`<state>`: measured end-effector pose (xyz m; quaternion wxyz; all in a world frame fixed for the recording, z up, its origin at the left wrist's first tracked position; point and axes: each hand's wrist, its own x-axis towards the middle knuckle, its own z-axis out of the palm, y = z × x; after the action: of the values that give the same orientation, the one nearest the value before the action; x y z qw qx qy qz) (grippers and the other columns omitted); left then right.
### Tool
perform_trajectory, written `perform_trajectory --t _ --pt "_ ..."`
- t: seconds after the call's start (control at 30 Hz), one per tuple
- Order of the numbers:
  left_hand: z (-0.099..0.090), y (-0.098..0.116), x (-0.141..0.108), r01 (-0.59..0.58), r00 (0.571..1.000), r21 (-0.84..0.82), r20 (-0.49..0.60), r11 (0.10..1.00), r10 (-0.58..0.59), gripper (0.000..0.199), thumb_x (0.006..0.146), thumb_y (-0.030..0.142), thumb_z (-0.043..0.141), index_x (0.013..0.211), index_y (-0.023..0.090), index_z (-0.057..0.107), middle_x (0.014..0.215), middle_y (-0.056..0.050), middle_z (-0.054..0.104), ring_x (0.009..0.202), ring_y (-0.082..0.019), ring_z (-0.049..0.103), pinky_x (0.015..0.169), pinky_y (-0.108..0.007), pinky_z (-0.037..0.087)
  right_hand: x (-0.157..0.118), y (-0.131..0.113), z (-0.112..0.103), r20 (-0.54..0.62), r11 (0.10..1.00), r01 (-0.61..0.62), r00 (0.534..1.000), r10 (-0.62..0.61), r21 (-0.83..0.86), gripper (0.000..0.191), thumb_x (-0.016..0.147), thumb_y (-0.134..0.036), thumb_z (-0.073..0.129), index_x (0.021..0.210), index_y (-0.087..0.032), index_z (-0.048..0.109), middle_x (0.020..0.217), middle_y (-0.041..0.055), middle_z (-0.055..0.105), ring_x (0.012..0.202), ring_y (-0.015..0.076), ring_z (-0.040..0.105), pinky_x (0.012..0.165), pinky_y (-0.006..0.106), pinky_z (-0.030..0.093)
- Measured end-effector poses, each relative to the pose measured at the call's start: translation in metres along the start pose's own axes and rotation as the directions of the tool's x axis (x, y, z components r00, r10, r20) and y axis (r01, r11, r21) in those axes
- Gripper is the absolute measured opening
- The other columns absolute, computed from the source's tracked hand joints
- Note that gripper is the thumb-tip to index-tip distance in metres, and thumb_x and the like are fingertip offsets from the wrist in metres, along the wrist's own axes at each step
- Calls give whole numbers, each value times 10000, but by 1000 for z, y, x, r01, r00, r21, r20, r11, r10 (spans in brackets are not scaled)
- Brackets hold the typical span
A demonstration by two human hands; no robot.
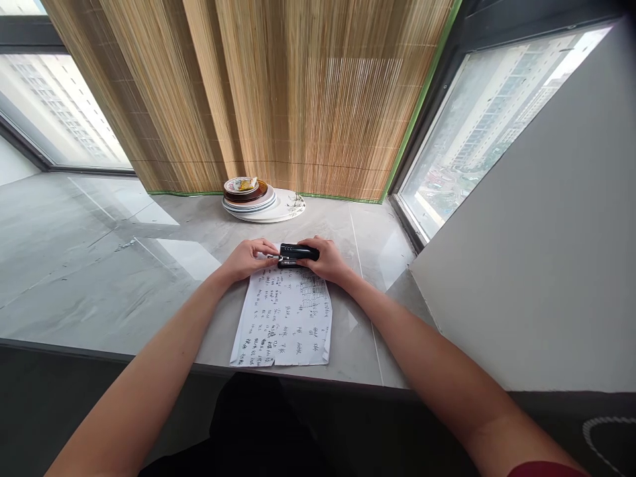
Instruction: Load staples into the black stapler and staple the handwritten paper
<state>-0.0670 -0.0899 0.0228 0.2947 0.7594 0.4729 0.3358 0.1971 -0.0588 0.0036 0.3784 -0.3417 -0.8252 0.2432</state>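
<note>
A black stapler [298, 251] lies on its side or is held just over the top of the handwritten paper sheets [291, 324]; the exact gap is hard to judge. My right hand [322, 257] is wrapped around its right end. At the left end, the fingertips of my left hand [251, 258] pinch a small metal part that sticks out of the stapler. The paper, covered in dark handwriting, reaches down to the front edge of the ledge, with a small tear at its lower edge.
Behind my hands, stacked plates [248, 199] with a small yellowish item on top stand on the grey marble-like ledge [163, 291]. A bamboo blind [298, 99] hangs at the back. Windows flank it, and a white wall [521, 265] closes the right side.
</note>
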Motion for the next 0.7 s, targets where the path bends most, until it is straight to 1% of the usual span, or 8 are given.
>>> perform_trajectory --t 0.17,0.37,0.47,0.57,0.7 --pt "-1 1 0 19 1000 1 14 1000 -19 404 776 585 823 1013 260 851 1045 -87 742 776 -165 619 624 -302 413 -1 -1 -1 2 1000 3 1000 -3 -3 336 795 -205 838 1117 -232 745 962 35 736 903 211 662 910 376 480" --pt "0 5 -1 16 999 13 -49 1000 -16 398 746 580 843 983 261 856 1025 -90 756 858 -212 664 665 -313 445 -1 -2 -1 -13 1000 6 1000 -6 11 314 789 -188 836 1086 -236 748 962 34 738 901 214 667 934 392 484" --pt "1 3 -1 13 999 16 -53 1000 -12 398 731 570 856 985 264 855 1018 -89 766 875 -225 674 670 -317 451 -1 -2 -1 -13 1000 0 1000 0 11 317 790 -188 833 1090 -241 746 961 32 734 907 214 665 943 398 483" --pt "1 1 -1 18 999 46 -49 999 -16 384 761 574 833 990 267 854 1012 -85 765 857 -214 668 654 -308 441 -1 -1 -1 -14 1000 -3 1000 3 10 321 791 -189 829 1098 -239 749 960 35 733 899 215 662 928 397 486" --pt "1 1 -1 -9 999 68 -48 998 13 352 803 566 802 996 277 852 1026 -80 757 889 -213 670 662 -298 442 -1 0 -1 -14 1000 9 1000 -9 10 313 802 -210 821 1106 -242 750 961 39 738 909 226 665 914 397 491"
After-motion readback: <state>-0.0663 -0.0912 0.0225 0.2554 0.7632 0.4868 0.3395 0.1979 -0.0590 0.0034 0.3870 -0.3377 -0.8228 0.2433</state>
